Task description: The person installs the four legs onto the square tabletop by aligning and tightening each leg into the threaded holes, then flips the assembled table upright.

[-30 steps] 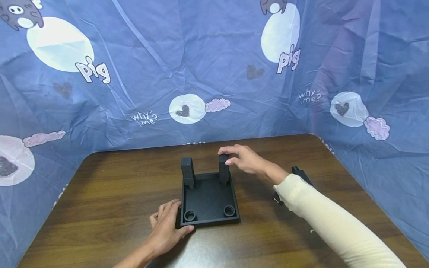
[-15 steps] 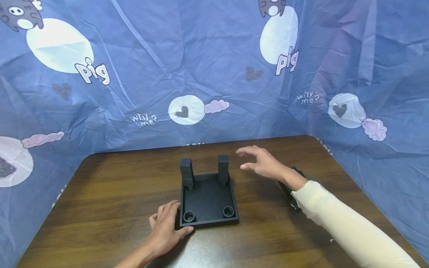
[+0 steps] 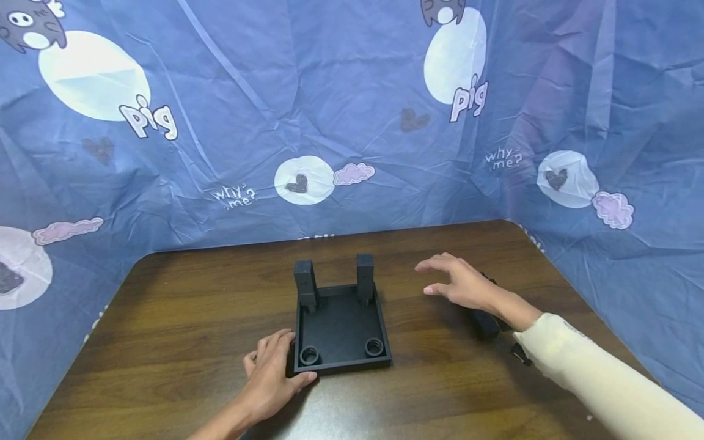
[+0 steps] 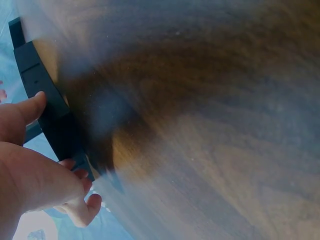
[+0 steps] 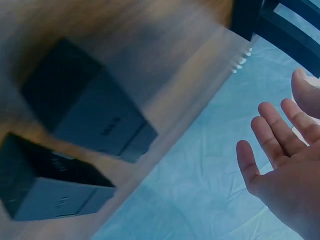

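Note:
A shallow square black tray (image 3: pixel 343 330) stands on the table, with two upright black posts (image 3: pixel 365 278) at its back corners and two round black sockets (image 3: pixel 374 347) at its front corners. My left hand (image 3: pixel 272 373) grips its front left corner, thumb along the front wall, fingers at the left side; the left wrist view shows the thumb on the dark wall (image 4: pixel 55 105). To the right of the tray, my right hand (image 3: pixel 462 282) hangs in the air, fingers apart and holding nothing. Black block-shaped parts (image 3: pixel 484 324) lie beneath it, partly hidden by hand and forearm.
In the right wrist view, two loose black blocks (image 5: pixel 95 100) lie on the wooden table (image 3: pixel 192 330). A smaller dark piece (image 3: pixel 520 354) shows beside the right sleeve. Blue printed cloth (image 3: pixel 247 122) hangs behind and beside the table.
My right hand has let go of the back right post and moved right, toward the loose black parts. The left hand and tray stay in place.

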The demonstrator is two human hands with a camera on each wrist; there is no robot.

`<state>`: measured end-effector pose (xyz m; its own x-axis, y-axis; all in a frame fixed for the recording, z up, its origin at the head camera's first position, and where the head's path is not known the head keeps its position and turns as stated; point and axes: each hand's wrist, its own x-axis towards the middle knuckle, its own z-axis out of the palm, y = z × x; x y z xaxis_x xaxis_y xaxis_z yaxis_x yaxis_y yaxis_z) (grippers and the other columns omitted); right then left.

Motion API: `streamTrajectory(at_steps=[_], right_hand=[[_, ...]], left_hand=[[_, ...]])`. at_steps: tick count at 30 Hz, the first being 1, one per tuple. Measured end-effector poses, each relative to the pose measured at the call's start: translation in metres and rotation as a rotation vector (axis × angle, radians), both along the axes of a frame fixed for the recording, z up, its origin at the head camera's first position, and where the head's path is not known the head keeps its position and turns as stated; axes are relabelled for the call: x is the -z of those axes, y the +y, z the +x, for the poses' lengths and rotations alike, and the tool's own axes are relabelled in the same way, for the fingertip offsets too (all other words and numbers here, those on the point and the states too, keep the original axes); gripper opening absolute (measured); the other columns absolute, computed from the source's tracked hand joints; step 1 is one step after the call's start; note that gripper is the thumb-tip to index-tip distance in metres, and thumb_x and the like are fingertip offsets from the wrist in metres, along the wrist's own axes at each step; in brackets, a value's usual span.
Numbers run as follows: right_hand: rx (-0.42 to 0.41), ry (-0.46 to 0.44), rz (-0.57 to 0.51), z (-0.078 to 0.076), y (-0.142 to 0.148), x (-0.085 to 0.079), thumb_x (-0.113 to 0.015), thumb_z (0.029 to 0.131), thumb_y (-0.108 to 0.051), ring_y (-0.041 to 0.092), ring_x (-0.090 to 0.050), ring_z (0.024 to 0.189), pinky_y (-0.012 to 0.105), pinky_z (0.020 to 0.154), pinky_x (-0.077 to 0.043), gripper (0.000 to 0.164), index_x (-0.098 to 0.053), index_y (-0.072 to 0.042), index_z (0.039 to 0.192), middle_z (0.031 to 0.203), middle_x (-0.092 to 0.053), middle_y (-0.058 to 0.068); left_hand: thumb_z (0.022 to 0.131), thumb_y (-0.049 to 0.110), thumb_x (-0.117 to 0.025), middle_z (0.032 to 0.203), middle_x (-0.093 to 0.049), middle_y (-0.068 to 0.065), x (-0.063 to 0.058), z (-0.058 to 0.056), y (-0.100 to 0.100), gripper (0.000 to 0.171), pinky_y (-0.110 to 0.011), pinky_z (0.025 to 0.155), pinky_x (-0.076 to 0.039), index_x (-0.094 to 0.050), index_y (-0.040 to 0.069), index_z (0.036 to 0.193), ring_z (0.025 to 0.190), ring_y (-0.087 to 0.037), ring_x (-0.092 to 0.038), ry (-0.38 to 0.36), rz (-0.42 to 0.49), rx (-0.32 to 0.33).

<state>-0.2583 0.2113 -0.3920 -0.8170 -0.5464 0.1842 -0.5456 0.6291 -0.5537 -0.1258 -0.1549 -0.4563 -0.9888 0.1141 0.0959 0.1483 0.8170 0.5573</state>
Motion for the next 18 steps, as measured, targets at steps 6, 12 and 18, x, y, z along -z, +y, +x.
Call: streamTrajectory(at_steps=[6, 12, 18], right_hand=[[0.010, 0.021, 0.010, 0.007, 0.020, 0.008, -0.075, 0.084, -0.008, 0.030, -0.053, 0.118, 0.053, 0.094, -0.042, 0.042, -0.063, -0.007, 0.124, 0.122, -0.064, 0.008], [0.027, 0.058, 0.058, 0.015, 0.042, 0.016, -0.076, 0.082, -0.006, 0.031, -0.053, 0.116, 0.057, 0.095, -0.037, 0.043, -0.064, -0.006, 0.123, 0.121, -0.065, 0.008], [0.034, 0.112, 0.184, 0.026, 0.067, 0.020, -0.076, 0.082, -0.006, 0.034, -0.053, 0.116, 0.059, 0.092, -0.035, 0.044, -0.065, -0.008, 0.124, 0.123, -0.064, 0.010]], left_hand=[[0.077, 0.033, -0.083, 0.139, -0.048, -0.016, -0.001, 0.000, 0.000, 0.074, -0.055, 0.090, -0.020, -0.051, -0.002, 0.133, 0.126, -0.032, -0.036, -0.009, 0.000, 0.003], [0.076, 0.032, -0.083, 0.139, -0.048, -0.017, -0.001, 0.000, 0.000, 0.073, -0.055, 0.090, -0.020, -0.051, -0.002, 0.133, 0.125, -0.032, -0.037, -0.007, -0.004, 0.005], [0.076, 0.031, -0.083, 0.139, -0.048, -0.017, -0.001, 0.000, 0.000, 0.073, -0.055, 0.090, -0.020, -0.051, -0.002, 0.132, 0.125, -0.032, -0.037, 0.003, 0.002, 0.006]])
